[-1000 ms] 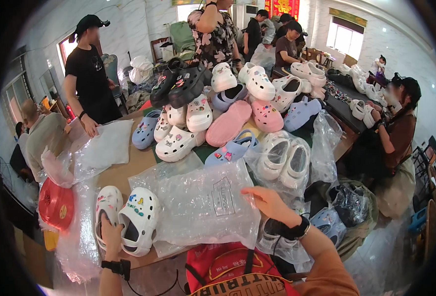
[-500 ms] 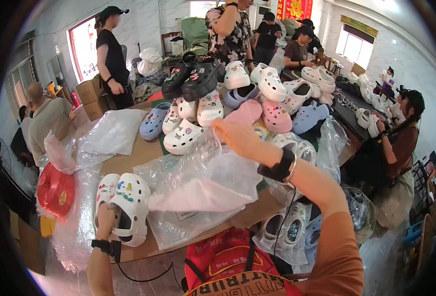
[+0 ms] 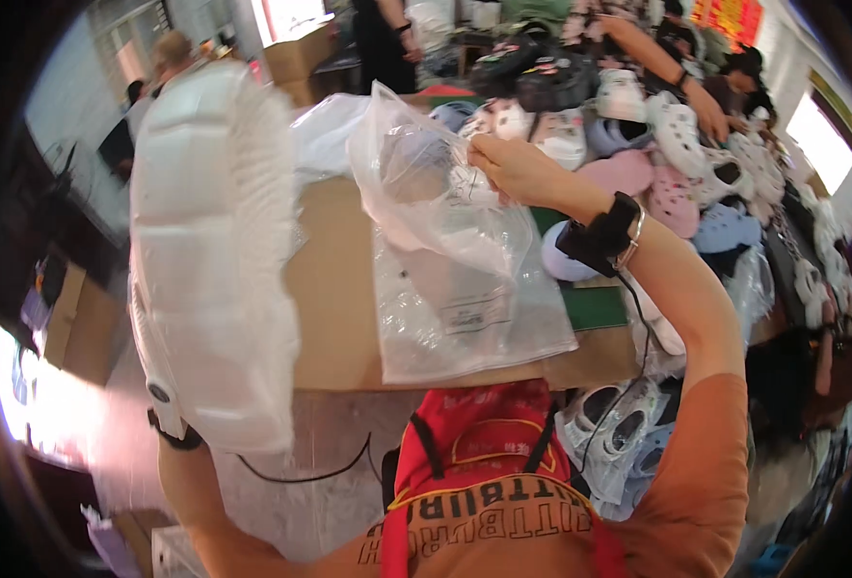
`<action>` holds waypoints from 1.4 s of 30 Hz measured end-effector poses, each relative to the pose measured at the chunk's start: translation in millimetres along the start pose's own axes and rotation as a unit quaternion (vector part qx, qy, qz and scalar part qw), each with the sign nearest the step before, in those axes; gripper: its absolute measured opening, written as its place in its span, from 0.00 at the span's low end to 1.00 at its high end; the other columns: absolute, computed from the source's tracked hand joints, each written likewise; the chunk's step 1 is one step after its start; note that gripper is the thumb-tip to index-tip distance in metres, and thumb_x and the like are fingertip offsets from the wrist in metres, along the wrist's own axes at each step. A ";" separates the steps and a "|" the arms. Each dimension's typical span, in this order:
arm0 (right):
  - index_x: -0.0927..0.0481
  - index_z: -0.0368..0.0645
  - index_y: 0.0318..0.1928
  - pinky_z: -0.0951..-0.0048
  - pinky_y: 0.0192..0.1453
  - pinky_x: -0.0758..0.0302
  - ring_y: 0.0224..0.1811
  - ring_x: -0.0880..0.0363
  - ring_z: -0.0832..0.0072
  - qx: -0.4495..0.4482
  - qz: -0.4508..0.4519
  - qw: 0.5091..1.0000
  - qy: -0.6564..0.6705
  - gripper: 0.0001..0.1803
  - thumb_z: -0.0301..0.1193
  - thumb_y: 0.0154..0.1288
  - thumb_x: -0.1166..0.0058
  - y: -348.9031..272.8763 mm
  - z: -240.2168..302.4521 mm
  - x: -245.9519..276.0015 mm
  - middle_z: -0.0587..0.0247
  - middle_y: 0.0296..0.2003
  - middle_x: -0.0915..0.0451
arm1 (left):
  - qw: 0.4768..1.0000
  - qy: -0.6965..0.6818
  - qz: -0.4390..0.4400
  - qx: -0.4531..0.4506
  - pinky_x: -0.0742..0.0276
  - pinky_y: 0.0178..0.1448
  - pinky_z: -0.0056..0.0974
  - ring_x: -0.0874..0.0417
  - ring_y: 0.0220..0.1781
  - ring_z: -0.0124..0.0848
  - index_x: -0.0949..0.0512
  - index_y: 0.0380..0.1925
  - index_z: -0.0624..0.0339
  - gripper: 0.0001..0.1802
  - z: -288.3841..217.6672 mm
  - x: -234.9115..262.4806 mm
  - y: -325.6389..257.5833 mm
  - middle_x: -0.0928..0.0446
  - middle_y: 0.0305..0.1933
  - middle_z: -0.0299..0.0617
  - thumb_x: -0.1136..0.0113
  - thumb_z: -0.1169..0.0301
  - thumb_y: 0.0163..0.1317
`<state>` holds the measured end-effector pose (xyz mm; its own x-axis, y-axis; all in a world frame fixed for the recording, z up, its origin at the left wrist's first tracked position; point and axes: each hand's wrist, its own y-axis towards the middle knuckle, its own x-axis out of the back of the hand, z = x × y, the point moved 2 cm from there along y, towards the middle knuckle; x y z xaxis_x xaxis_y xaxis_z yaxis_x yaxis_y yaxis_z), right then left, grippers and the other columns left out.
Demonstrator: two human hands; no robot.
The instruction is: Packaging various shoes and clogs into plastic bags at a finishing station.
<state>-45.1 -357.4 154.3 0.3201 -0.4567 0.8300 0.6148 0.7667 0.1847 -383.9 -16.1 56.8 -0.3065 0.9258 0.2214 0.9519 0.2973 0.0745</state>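
Observation:
Raised close to the camera on the left, a pair of white clogs (image 3: 209,260) shows its soles and side. My left forearm (image 3: 195,486) runs up behind them; the clogs hide my left hand, which holds them up. With pinched fingers, my right hand (image 3: 513,173) grips a clear plastic bag (image 3: 465,255) by its upper edge. The bag hangs partly open above the cardboard-covered table (image 3: 330,299), its lower part spread near the front edge. Beyond my right hand lies a heap of decorated clogs, including a pink clog (image 3: 672,197) and a blue clog (image 3: 725,229).
More flat plastic bags (image 3: 330,130) lie at the far left of the table. Bagged clogs (image 3: 614,424) sit low at the right, below the table edge. A co-worker's arm (image 3: 672,77) reaches over the heap from behind. A black cable (image 3: 643,328) trails from my right wristband.
My left hand has lifted the white clogs off the table toward the camera. The bag has been drawn up and left by my right hand. The view has swung left.

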 end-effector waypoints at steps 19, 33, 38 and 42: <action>0.26 0.40 0.41 0.72 0.21 0.34 0.14 0.30 0.70 0.041 -0.027 0.992 0.115 0.12 0.32 0.59 0.52 -46.1 45.0 -47.3 0.59 0.17 0.27 | 0.945 0.148 0.202 -0.211 0.32 0.51 0.38 0.24 0.47 0.41 0.27 0.44 0.63 0.18 -53.0 -164.1 -0.9 0.25 0.46 0.50 0.43 0.75 0.51; 0.29 0.39 0.31 0.54 0.33 0.30 0.28 0.24 0.51 0.146 -0.007 0.989 -0.018 0.08 0.31 0.56 0.57 -72.4 52.7 -84.8 0.46 0.21 0.26 | 0.997 -0.005 0.053 0.063 0.28 0.40 0.30 0.23 0.38 0.26 0.24 0.39 0.67 0.15 -18.0 -184.4 36.4 0.22 0.37 0.39 0.47 0.79 0.48; 0.29 0.39 0.34 0.56 0.30 0.29 0.26 0.24 0.53 0.126 0.015 0.991 -0.028 0.08 0.30 0.56 0.56 -95.5 55.7 -83.9 0.49 0.21 0.25 | 0.997 -0.043 0.018 0.066 0.30 0.31 0.29 0.24 0.28 0.25 0.23 0.33 0.68 0.10 1.2 -187.8 39.0 0.23 0.31 0.37 0.50 0.80 0.50; 0.30 0.41 0.37 0.59 0.27 0.28 0.26 0.23 0.56 0.214 -0.018 0.972 -0.091 0.10 0.30 0.55 0.54 -98.8 62.3 -104.0 0.54 0.24 0.24 | 0.990 0.132 0.022 0.051 0.31 0.28 0.33 0.23 0.25 0.30 0.24 0.28 0.69 0.08 0.6 -188.5 39.6 0.24 0.21 0.43 0.47 0.77 0.46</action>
<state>-184.0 -357.6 82.5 0.1482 -0.4288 0.8912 0.2538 0.8874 0.3848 -288.3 -178.8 17.4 -0.2418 0.8491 0.4696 0.9558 0.2920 -0.0358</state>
